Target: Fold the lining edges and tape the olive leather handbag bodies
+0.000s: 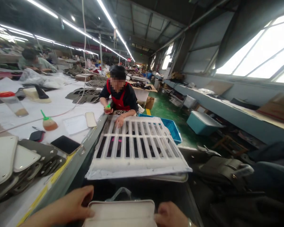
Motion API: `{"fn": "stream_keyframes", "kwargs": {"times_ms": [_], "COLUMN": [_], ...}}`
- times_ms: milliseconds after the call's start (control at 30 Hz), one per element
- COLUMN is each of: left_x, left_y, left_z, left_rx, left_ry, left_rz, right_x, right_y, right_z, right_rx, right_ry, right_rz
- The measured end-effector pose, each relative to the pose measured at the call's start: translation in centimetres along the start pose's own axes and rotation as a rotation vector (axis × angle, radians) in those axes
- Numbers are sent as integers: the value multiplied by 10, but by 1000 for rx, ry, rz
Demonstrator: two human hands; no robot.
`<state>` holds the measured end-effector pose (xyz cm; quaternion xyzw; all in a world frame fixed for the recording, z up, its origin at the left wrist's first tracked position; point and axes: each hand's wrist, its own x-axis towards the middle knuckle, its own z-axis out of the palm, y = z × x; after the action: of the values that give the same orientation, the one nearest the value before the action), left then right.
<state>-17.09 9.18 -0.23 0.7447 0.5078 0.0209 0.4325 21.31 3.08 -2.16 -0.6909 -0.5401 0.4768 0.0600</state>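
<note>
A cream rectangular panel with rounded corners and a raised rim point(121, 212) lies at the bottom middle, cut off by the lower edge of the view. On its left side, my left hand point(77, 203) grips the edge with the thumb in front and the fingers curled. My right hand point(171, 216) closes on the opposite edge, its fingers bent and partly hidden. Just behind the panel rises a clear plastic loop point(120, 191). Farther forward is a white slatted rack point(137, 162) with long openings.
Across the rack sits a co-worker point(119, 97), holding a green-capped bottle point(107, 108). On the left table are a phone point(65, 144), another glue bottle point(49, 124) and stacked pieces point(2, 157). A blue crate point(176, 132) stands behind the rack; dark bags point(222, 171) lie right.
</note>
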Motion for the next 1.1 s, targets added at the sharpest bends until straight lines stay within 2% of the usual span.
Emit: {"fn": "stream_keyframes", "kwargs": {"times_ms": [33,67,100,133,267,400,567,700,800,967,1100], "left_x": [5,13,22,32,70,86,81,78,79,79,78], "left_y": [10,22,34,47,94,115,123,127,126,115,99], "left_z": [-1,1,4,10,42,60,61,60,63,84,108], "left_rx": [33,42,47,50,28,-12,-47,-44,40,285,516], "left_ry": [41,64,64,41,-163,-278,-303,-310,-286,-216,-112], "left_rz": [60,123,179,229,348,449,491,495,552,668,679], "right_x": [-3,-5,-6,-6,3,5,2,4,4,-4,-16], "right_y": [-3,-5,-7,-9,-11,-18,-28,-32,-34,-30,-32], "right_z": [-1,-2,-4,-7,-13,-16,-22,-22,-21,-16,-10], "right_rx": [28,8,-13,15,131,-77,-386,-555,-671,-875,-1029], "right_ry": [32,107,175,198,117,101,116,106,95,75,74], "right_rz": [-28,-131,-248,-300,-435,-602,-795,-803,-785,-819,-912]}}
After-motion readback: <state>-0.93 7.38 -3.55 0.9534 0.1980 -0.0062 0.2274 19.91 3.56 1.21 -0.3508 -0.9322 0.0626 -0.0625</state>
